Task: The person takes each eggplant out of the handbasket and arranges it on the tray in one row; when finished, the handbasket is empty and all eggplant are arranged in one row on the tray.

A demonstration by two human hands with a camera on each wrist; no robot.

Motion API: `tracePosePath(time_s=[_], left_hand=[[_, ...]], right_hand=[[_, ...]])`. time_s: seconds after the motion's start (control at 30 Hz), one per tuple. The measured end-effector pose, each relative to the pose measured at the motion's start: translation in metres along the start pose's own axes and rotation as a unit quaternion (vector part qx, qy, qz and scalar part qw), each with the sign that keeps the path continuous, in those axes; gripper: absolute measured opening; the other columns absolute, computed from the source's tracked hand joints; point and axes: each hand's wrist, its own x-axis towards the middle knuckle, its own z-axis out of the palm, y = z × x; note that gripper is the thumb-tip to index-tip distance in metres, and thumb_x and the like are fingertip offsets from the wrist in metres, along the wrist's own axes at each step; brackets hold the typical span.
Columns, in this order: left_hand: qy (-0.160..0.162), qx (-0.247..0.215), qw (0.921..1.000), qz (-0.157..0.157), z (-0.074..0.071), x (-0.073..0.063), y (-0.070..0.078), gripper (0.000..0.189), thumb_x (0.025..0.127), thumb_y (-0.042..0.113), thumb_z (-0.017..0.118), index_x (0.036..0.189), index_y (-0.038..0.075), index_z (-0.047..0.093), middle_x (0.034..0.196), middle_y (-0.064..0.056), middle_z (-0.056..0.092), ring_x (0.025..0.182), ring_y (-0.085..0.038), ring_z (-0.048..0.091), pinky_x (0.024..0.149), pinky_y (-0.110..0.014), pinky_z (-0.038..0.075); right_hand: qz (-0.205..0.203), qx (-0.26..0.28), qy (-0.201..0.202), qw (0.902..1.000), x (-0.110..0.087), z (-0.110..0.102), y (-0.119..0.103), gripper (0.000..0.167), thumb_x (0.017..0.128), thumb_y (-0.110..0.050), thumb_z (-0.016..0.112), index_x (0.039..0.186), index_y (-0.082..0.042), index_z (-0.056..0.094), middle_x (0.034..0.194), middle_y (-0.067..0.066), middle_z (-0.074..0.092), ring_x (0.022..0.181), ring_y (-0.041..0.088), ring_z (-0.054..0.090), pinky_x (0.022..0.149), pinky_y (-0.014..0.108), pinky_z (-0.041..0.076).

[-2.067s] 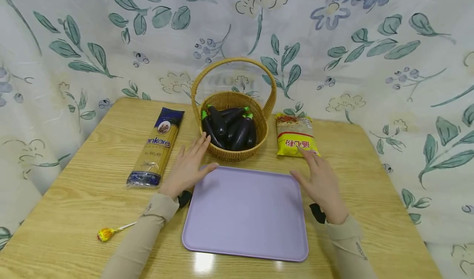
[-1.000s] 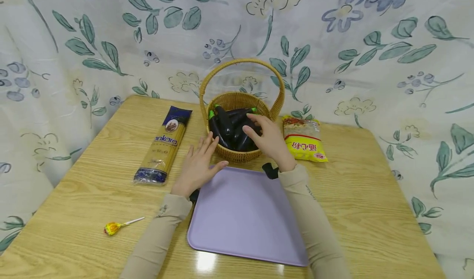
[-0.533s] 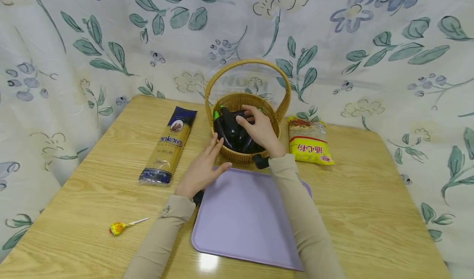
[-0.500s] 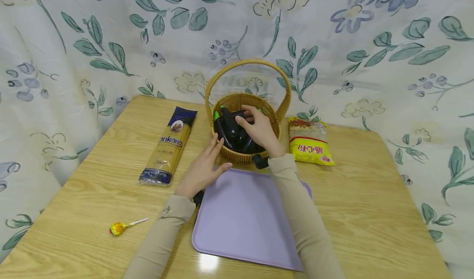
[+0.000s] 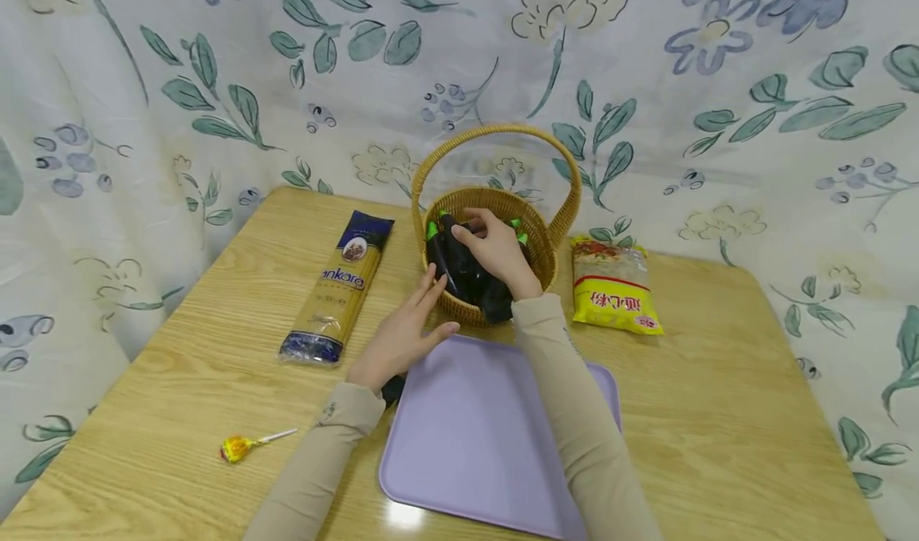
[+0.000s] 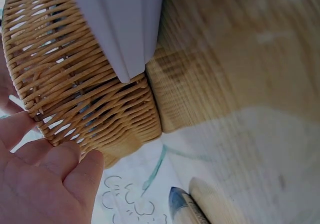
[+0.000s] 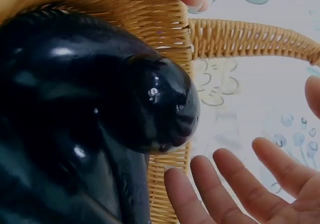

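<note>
The wicker basket stands at the back of the table and holds several dark eggplants with green stems. My right hand reaches over the basket, thumb and forefinger overlapping the eggplants in the head view. In the right wrist view, the fingers of that right hand are spread beside the round end of an eggplant. My left hand lies in front of the basket, fingertips at its left rim. The left wrist view shows the fingers of this left hand against the woven side.
A lilac tray lies in front of the basket, partly under my right arm. A spaghetti pack lies to the left, a yellow pasta bag to the right. A lollipop sits front left. Floral cloth hangs behind.
My right hand has gone from beside the tray to over the eggplants, shifting left and deeper into the basket. My left fingertips have come to the basket's rim. The head view has shifted a little.
</note>
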Motion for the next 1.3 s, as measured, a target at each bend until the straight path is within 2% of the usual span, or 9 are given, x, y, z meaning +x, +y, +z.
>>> tracePosePath(time_s=[0.27, 0.57, 0.8, 1.0, 1.1, 1.3], left_hand=[[0.007, -0.01, 0.9999, -0.002, 0.001, -0.002, 0.001, 0.077, 0.095, 0.055, 0.051, 0.156, 0.02, 0.02, 0.166, 0.002, 0.001, 0.136, -0.039, 0.043, 0.097, -0.058, 0.048], [0.004, -0.005, 1.0, -0.003, 0.002, -0.004, 0.001, 0.08, 0.093, 0.062, 0.046, 0.157, 0.023, 0.016, 0.165, 0.005, -0.002, 0.14, -0.039, 0.038, 0.103, -0.058, 0.044], [0.002, 0.002, 1.0, -0.004, 0.002, -0.002, 0.0, 0.081, 0.093, 0.063, 0.045, 0.157, 0.023, 0.015, 0.166, 0.003, -0.001, 0.14, -0.038, 0.037, 0.103, -0.058, 0.044], [0.004, -0.001, 1.0, -0.003, 0.004, -0.001, -0.001, 0.078, 0.094, 0.06, 0.046, 0.157, 0.025, 0.015, 0.165, 0.006, -0.003, 0.14, -0.038, 0.038, 0.102, -0.058, 0.044], [0.002, -0.004, 1.0, -0.008, 0.004, -0.001, 0.0, 0.079, 0.094, 0.061, 0.046, 0.157, 0.026, 0.014, 0.165, 0.008, -0.004, 0.139, -0.039, 0.039, 0.101, -0.058, 0.045], [0.001, -0.005, 1.0, -0.006, 0.002, -0.002, 0.0, 0.079, 0.094, 0.061, 0.046, 0.157, 0.024, 0.014, 0.165, 0.005, -0.003, 0.138, -0.039, 0.04, 0.099, -0.058, 0.046]], right_hand=[[0.032, 0.0, -0.007, 0.9995, 0.012, 0.01, 0.001, 0.058, 0.097, -0.042, 0.055, 0.147, -0.015, 0.041, 0.14, 0.014, 0.052, 0.123, 0.03, 0.055, 0.1, 0.049, 0.049], [0.084, -0.011, -0.028, 0.996, 0.02, 0.019, 0.0, 0.067, 0.096, -0.038, 0.057, 0.152, -0.013, 0.028, 0.146, 0.018, 0.045, 0.129, 0.036, 0.049, 0.104, 0.052, 0.045], [0.083, -0.024, -0.038, 0.9956, 0.026, 0.026, 0.003, 0.071, 0.094, -0.034, 0.062, 0.152, -0.011, 0.027, 0.147, 0.019, 0.044, 0.13, 0.035, 0.049, 0.105, 0.051, 0.045], [0.082, -0.028, -0.037, 0.9955, 0.025, 0.024, 0.005, 0.072, 0.093, -0.032, 0.063, 0.152, -0.013, 0.026, 0.147, 0.018, 0.044, 0.13, 0.036, 0.048, 0.104, 0.051, 0.045], [0.08, -0.023, -0.031, 0.996, 0.023, 0.023, 0.005, 0.072, 0.093, -0.031, 0.063, 0.152, -0.013, 0.027, 0.147, 0.019, 0.043, 0.13, 0.036, 0.048, 0.103, 0.051, 0.046], [0.07, -0.015, -0.016, 0.9973, 0.019, 0.019, 0.003, 0.07, 0.094, -0.027, 0.062, 0.153, -0.014, 0.027, 0.144, 0.019, 0.043, 0.122, 0.035, 0.05, 0.095, 0.048, 0.048]])
